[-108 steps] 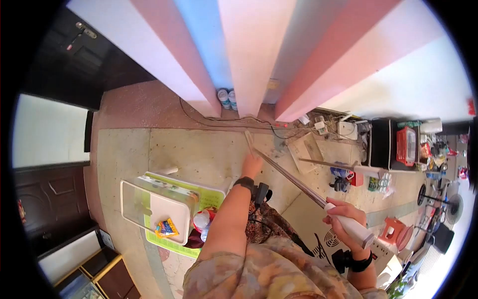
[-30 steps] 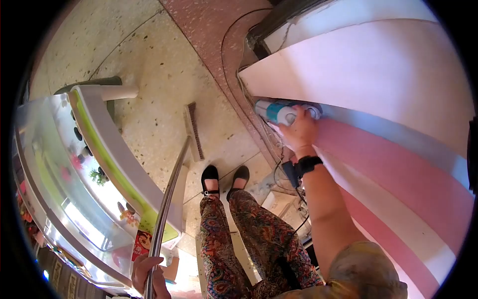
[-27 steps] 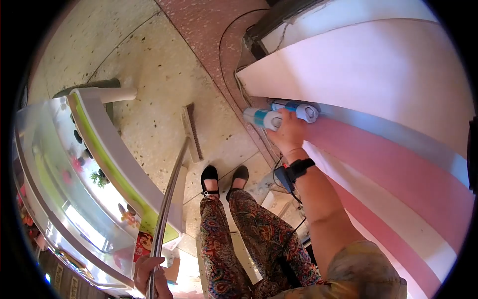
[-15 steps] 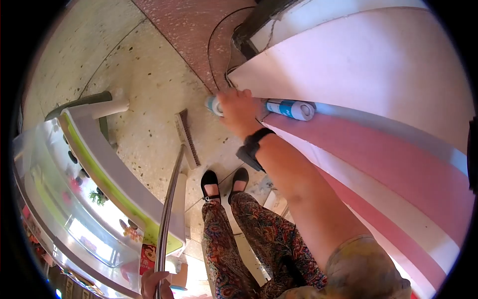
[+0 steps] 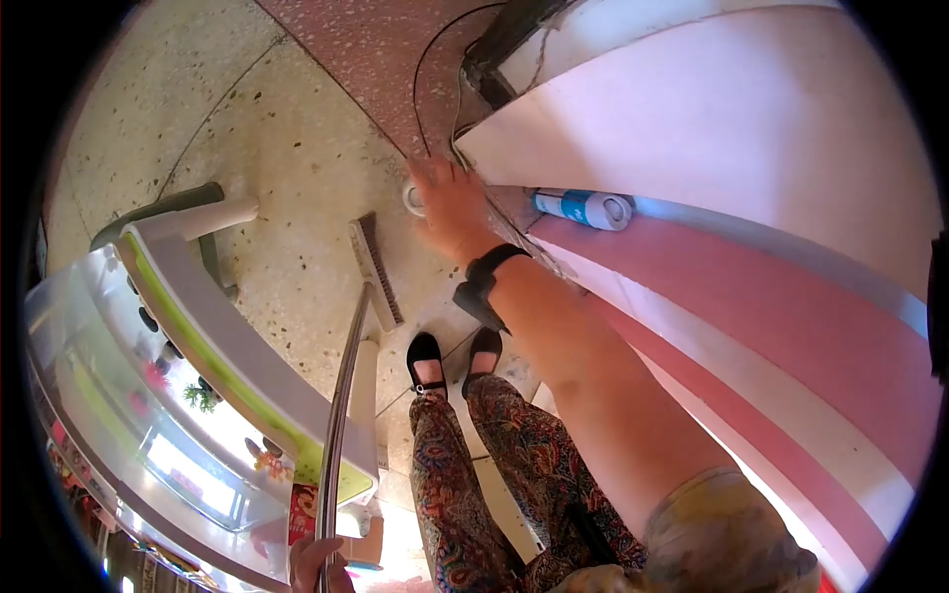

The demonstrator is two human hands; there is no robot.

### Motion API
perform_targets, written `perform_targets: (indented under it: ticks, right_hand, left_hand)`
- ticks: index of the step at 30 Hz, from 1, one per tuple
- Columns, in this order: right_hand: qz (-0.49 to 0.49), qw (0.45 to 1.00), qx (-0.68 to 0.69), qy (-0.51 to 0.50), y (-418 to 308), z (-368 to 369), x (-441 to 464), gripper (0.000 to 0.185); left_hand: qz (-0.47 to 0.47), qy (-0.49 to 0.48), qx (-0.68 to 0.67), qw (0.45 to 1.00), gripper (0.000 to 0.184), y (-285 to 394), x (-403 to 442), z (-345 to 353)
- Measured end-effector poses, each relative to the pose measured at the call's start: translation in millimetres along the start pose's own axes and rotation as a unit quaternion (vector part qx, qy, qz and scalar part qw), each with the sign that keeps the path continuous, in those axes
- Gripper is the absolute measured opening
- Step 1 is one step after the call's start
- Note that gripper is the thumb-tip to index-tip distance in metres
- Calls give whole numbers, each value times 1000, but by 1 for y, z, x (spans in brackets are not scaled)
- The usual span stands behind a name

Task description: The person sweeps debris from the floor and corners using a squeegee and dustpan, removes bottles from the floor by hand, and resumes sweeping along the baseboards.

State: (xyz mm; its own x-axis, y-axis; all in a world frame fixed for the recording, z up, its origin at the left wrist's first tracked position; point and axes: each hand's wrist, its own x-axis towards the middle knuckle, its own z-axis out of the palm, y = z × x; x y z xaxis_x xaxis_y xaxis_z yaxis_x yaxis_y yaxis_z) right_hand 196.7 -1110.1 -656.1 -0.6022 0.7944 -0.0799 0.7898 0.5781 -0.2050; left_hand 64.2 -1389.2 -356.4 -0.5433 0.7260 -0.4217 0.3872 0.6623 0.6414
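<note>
Low at the bottom left, my left hand (image 5: pixel 314 567) is closed around the metal handle (image 5: pixel 342 415) of a broom. Its flat head, the broom head (image 5: pixel 378 272), with dark bristles along one side, rests on the floor. My right hand (image 5: pixel 453 206), wearing a black wrist device, reaches far forward and grips a white cylinder (image 5: pixel 413 199). Only the cylinder's round end shows; the fingers hide the rest. Just right of that hand, a similar white-and-blue cylinder (image 5: pixel 581 209) lies on its side on a pink step, beneath a pale overhanging panel.
Pink and white steps (image 5: pixel 712 306) curve along the right. A transparent-fronted case (image 5: pixel 148 395) with a green edge stands at left, close to the broom handle. A dark cable (image 5: pixel 419 89) runs over the speckled floor (image 5: pixel 287 148). My feet stand between case and steps.
My right hand has shifted slightly left and up with its cylinder, whose blue part is now hidden. The broom handle and my left hand have moved a little to the right in view.
</note>
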Motion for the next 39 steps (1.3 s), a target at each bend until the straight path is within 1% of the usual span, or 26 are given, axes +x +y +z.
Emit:
perform_targets:
  ticks: [1, 3, 4, 6, 8, 10, 11, 12, 16, 18, 19, 20, 21, 23, 24, 25, 26, 28, 29, 31, 33, 35, 36, 37, 38, 39]
  right_hand:
    - [1, 1000, 0, 1, 6, -5, -4, 70]
    - [5, 996, 91, -15, 18, -22, -18, 73]
    - [42, 993, 108, -29, 22, -38, -25, 73]
    - [123, 980, 67, -140, 45, -53, -45, 66]
    - [207, 973, -39, -93, 76, -34, -69, 58]
    - [309, 922, -95, -215, 110, -32, -74, 52]
    - [337, 900, -159, -226, 124, -25, -80, 51]
    - [344, 888, -208, -224, 126, -32, -78, 51]
    - [362, 876, -235, -214, 137, -32, -71, 47]
    - [292, 880, -297, -229, 147, -27, -75, 44]
    - [291, 879, -297, -235, 169, -5, -85, 44]
    - [200, 803, -519, -213, 199, 27, -97, 42]
    - [125, 735, -634, -205, 207, 26, -98, 40]
    - [-4, 531, -835, -141, 222, 22, -99, 36]
    - [74, 725, -662, -176, 202, -1, -92, 35]
    - [146, 864, -439, -197, 189, -18, -85, 34]
    - [145, 865, -439, -196, 185, -25, -79, 34]
    - [221, 871, -344, -273, 180, -30, -74, 36]
    - [220, 872, -343, -273, 178, -29, -74, 36]
    - [162, 912, -329, -186, 173, -29, -74, 33]
    - [142, 920, -313, -188, 159, -34, -70, 32]
    - [120, 928, -298, -188, 135, -50, -62, 31]
    - [132, 922, -267, -246, 122, -61, -57, 26]
    - [143, 912, -235, -304, 112, -69, -57, 23]
    - [90, 924, -264, -262, 106, -62, -65, 20]
    - [88, 925, -263, -258, 98, -64, -66, 20]
  left_hand:
    - [1, 0, 0, 1000, 19, 1, 1, 0]
    - [60, -4, 3, 998, 18, 3, 6, 0]
    - [61, -4, 3, 998, 18, 4, 7, 0]
    - [59, -17, -10, 998, 18, 6, 9, -1]
    - [46, -13, -30, 998, 19, -1, 4, 1]
    - [34, -8, -49, 998, 19, -5, 1, 2]
    - [32, 3, -54, 998, 20, -6, 0, 4]
    - [30, 14, -58, 998, 20, -7, 0, 5]
    - [46, -6, -22, 999, 23, -2, 7, 4]
    - [21, -13, -22, 999, 23, 0, 6, 4]
    - [1, -17, -26, 1000, 24, 1, 6, 4]
    - [19, -10, -5, 1000, 26, 2, 7, 5]
    - [19, -10, -6, 1000, 26, 0, 7, 5]
    - [2, 0, -26, 1000, 25, -2, 5, 5]
    - [2, 1, -26, 1000, 25, -2, 5, 4]
    - [10, 0, -17, 1000, 25, -1, 5, 4]
    - [18, 0, -8, 1000, 24, 0, 6, 5]
    - [13, 5, -6, 1000, 22, 1, 6, 6]
    - [9, 9, -4, 1000, 21, 2, 5, 6]
    - [35, 8, 6, 999, 20, 2, 8, 6]
    - [61, 6, 16, 998, 19, 0, 6, 8]
    - [-14, 44, 6, 999, 19, -5, -1, 13]
    - [-45, 74, -40, 995, 19, -4, -3, 18]
    - [-44, 78, -40, 995, 19, -2, -3, 15]
    - [-80, 58, -55, 994, 19, 0, -2, 12]
    - [-116, 38, -69, 990, 18, 0, -2, 9]
